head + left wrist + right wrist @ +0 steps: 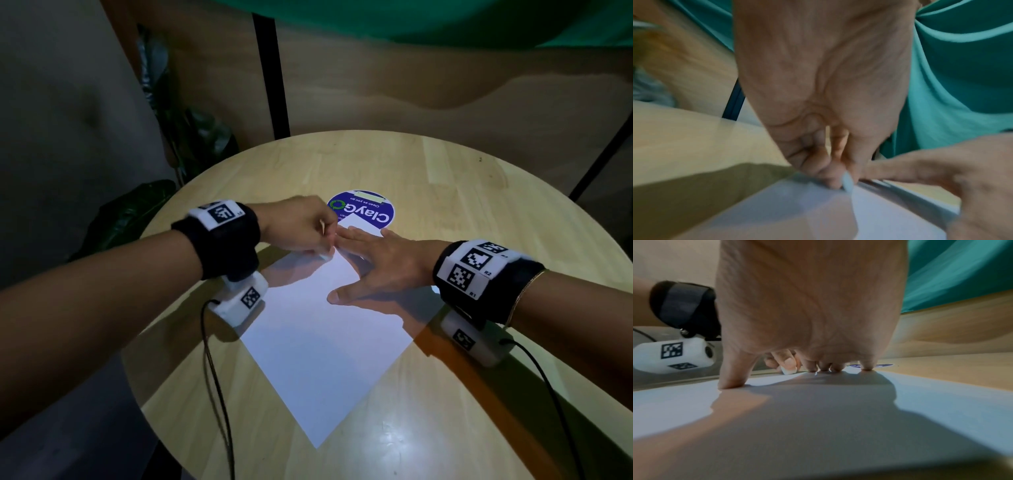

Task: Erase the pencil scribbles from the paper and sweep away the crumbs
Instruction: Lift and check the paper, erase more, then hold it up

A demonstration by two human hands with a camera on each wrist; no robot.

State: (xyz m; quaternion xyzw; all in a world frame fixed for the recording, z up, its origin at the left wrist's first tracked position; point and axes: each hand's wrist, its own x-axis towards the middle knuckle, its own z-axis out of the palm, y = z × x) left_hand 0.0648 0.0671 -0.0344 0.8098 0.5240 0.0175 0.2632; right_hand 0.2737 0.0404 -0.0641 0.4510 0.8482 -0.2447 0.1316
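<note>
Paper [318, 359]: plain white sheet, lay flat on the round wooden desk [479, 192], turned diamond-wise to the person, near corner pointing at them. No scribbles or crumbs legible on it in any view; sheet looked blank, partly under hand shadows.

Left hand [294, 226] was curled, fingers pinching a small white eraser [847, 181] at the sheet's far-left edge. Eraser tip met the paper there. Right wrist view showed the same eraser [788, 370] under the fingertips, touching the sheet's edge.

Right hand [380, 260] lay flat on the paper, fingers straight and spread, thumb out toward the person, pressing the sheet down. Gripping nothing. Its fingertips sat just beside the left hand.

Around: blue round sticker [370, 212] on the desk, printed "ClayGo", its near part covered by the paper's far corner and the right hand's fingers. Dark plant leaves [137, 212] off the desk's left edge. Green cloth [445, 20] hung behind. Both wrists carried black straps with white camera pods and cables.

Hard to see: left wrist view motion-blurred; eraser mostly hidden by fingers in the head view.
</note>
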